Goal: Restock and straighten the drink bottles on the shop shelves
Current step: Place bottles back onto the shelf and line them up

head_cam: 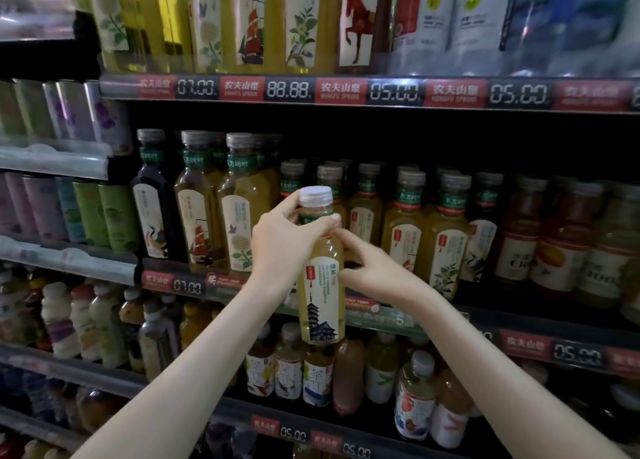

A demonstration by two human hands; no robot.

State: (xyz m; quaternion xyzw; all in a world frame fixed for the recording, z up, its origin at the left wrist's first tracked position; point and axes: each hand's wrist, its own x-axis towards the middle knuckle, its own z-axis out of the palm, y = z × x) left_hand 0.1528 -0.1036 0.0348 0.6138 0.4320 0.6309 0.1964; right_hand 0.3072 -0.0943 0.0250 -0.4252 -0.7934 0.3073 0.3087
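Note:
A yellow-green tea bottle (320, 285) with a white cap and a pagoda label hangs upright in front of the middle shelf. My left hand (287, 242) grips its neck just under the cap. My right hand (370, 268) is beside the bottle's shoulder, fingertips touching its right side, fingers loosely curled. Behind them a row of similar small tea bottles (408, 226) stands on the middle shelf, with taller ones (197, 209) at the left.
The middle shelf edge (519, 344) carries red price tags. Large bottles (301, 26) fill the top shelf. Mixed juice and tea bottles (415, 399) stand on the lower shelf. Cans (90, 213) fill the unit at left.

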